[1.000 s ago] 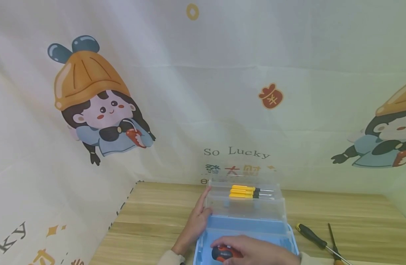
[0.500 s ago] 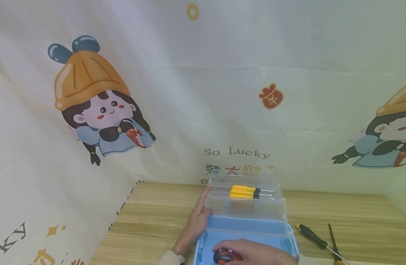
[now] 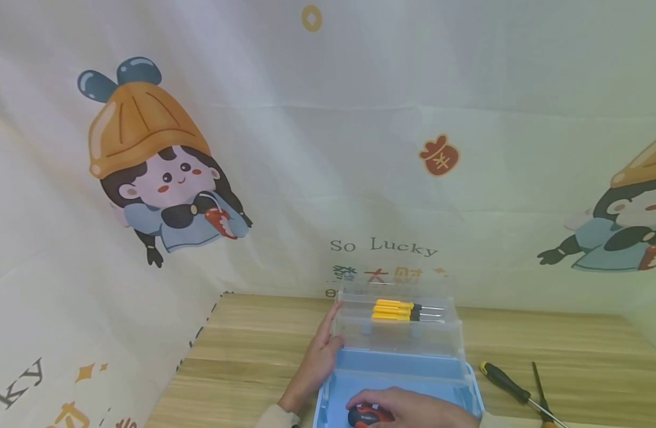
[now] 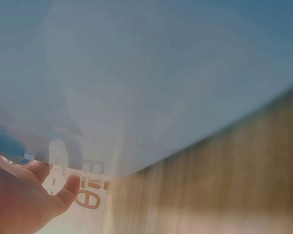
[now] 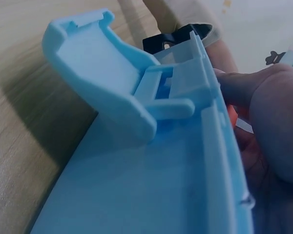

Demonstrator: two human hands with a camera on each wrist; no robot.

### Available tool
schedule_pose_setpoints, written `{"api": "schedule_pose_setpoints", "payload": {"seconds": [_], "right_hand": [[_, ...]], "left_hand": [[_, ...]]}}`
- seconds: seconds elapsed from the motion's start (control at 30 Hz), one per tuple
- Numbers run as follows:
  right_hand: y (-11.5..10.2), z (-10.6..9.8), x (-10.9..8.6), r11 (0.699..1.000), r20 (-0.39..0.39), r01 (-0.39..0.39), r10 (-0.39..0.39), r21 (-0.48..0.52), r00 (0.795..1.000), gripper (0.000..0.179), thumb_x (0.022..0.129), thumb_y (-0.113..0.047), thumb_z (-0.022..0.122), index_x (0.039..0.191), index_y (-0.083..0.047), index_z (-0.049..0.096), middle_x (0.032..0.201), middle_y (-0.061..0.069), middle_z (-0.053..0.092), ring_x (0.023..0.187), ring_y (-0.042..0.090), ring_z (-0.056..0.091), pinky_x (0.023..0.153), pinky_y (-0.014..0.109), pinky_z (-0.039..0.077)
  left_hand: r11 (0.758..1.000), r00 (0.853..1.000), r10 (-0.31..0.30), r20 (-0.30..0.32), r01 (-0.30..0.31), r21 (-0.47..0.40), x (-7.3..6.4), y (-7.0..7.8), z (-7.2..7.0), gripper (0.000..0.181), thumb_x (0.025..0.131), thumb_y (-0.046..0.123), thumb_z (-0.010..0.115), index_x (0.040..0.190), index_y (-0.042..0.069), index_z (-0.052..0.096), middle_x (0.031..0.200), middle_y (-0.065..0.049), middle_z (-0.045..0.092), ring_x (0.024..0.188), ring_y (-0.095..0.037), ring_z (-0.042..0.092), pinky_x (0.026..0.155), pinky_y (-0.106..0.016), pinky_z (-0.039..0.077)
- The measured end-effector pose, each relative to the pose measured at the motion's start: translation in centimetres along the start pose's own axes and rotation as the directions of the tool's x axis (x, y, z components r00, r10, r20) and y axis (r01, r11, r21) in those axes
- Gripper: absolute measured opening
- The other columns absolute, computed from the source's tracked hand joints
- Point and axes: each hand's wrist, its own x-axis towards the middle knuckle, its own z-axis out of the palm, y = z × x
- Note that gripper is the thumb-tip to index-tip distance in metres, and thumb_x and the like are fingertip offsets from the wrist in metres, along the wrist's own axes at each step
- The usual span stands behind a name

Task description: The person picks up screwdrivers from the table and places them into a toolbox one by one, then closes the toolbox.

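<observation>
A blue toolbox (image 3: 345, 364) stands on the table, its clear trays (image 3: 397, 337) raised at the back. My left hand (image 3: 318, 361) lies along the left side of the trays, fingers extended and thumb close to the edge. In the left wrist view, that hand's fingertips (image 4: 68, 190) show beside the bluish wall. Inside the box's base, my right hand (image 3: 408, 409) grips a black-and-red tool with a thick rounded handle (image 3: 363, 416); its working end is hidden. Several yellow-handled screwdrivers (image 3: 392, 310) lie in the upper tray.
Right of the box, a black-and-yellow screwdriver (image 3: 503, 380) crosses a thin dark tool (image 3: 539, 386) on the wooden table (image 3: 253, 351). The box's blue latch (image 5: 95, 63) hangs outward at the front. A printed cloth (image 3: 285, 178) closes off the back and left.
My right hand has shifted slightly to the right inside the box with the black-and-red tool. My left hand has stayed at the trays' left side.
</observation>
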Motion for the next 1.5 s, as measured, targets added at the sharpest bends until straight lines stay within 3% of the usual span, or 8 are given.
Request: {"api": "schedule_pose_setpoints", "payload": {"seconds": [0.2,0.43,0.67,0.83,1.1,1.37,1.5], "right_hand": [[0.6,-0.1,0.0,0.998,-0.005,0.023,-0.023,-0.052,1.0,0.037,0.102,-0.028,0.052,0.137,-0.013,0.055,0.099,-0.015,0.062,0.089,-0.003,0.056,0.082,0.017,0.047],[1.0,-0.3,0.0,0.996,-0.003,0.038,-0.039,-0.081,0.999,0.039,0.102,-0.03,0.052,0.136,-0.011,0.056,0.101,-0.016,0.061,0.09,-0.003,0.056,0.083,0.017,0.047],[1.2,-0.4,-0.2,0.997,-0.001,0.034,-0.034,-0.076,0.999,0.038,0.103,-0.028,0.051,0.136,-0.012,0.055,0.11,-0.014,0.064,0.097,-0.001,0.058,0.088,0.019,0.047],[1.5,-0.4,-0.2,0.992,-0.007,0.05,-0.051,-0.119,0.999,0.038,0.103,-0.031,0.05,0.136,-0.012,0.056,0.107,-0.016,0.063,0.096,-0.003,0.057,0.087,0.018,0.047],[1.7,-0.4,-0.4,0.995,-0.031,0.024,-0.027,-0.096,0.999,0.038,0.103,-0.028,0.05,0.138,-0.012,0.055,0.11,-0.012,0.062,0.098,-0.001,0.056,0.086,0.02,0.047],[1.8,-0.3,-0.5,0.994,-0.072,-0.004,-0.004,-0.109,0.997,0.038,0.102,-0.028,0.053,0.136,-0.012,0.056,0.112,-0.012,0.062,0.1,0.0,0.055,0.088,0.021,0.046],[1.9,-0.4,-0.3,0.994,-0.069,-0.027,0.02,-0.102,0.997,0.037,0.101,-0.027,0.055,0.135,-0.013,0.057,0.112,-0.012,0.062,0.1,0.0,0.056,0.088,0.022,0.046]], "left_hand": [[1.0,1.0,-0.002,0.004,0.002,-0.001,0.0,-0.1,0.0,0.065,0.101,0.005,0.039,0.156,0.036,0.024,0.164,-0.006,0.022,0.146,-0.034,0.03,0.116,-0.059,0.027],[1.0,1.0,0.001,0.008,0.0,-0.008,0.0,-0.1,0.0,0.065,0.101,0.006,0.04,0.157,0.036,0.023,0.163,-0.009,0.024,0.138,-0.039,0.042,0.108,-0.054,0.042],[1.0,1.0,-0.006,0.004,0.006,-0.016,-0.1,0.2,-0.1,0.065,0.102,0.007,0.04,0.156,0.038,0.024,0.16,-0.015,0.031,0.117,-0.036,0.059,0.09,-0.041,0.056],[1.0,1.0,-0.007,0.009,0.007,-0.022,-0.2,0.3,-0.1,0.064,0.102,0.009,0.041,0.156,0.038,0.024,0.161,-0.014,0.029,0.117,-0.034,0.06,0.09,-0.041,0.056],[0.999,1.0,-0.003,0.022,0.003,-0.034,-0.1,0.0,-0.2,0.064,0.102,0.009,0.04,0.157,0.036,0.023,0.163,-0.01,0.024,0.129,-0.036,0.052,0.1,-0.046,0.051],[1.0,1.0,-0.012,0.009,0.012,-0.017,0.0,-0.2,-0.3,0.065,0.102,0.008,0.041,0.156,0.039,0.024,0.162,-0.009,0.025,0.11,-0.029,0.062,0.087,-0.037,0.056],[1.0,1.0,-0.015,0.008,0.015,-0.024,0.0,-0.1,-0.2,0.064,0.102,0.009,0.041,0.156,0.039,0.024,0.162,-0.008,0.027,0.111,-0.028,0.062,0.087,-0.036,0.056]]}}
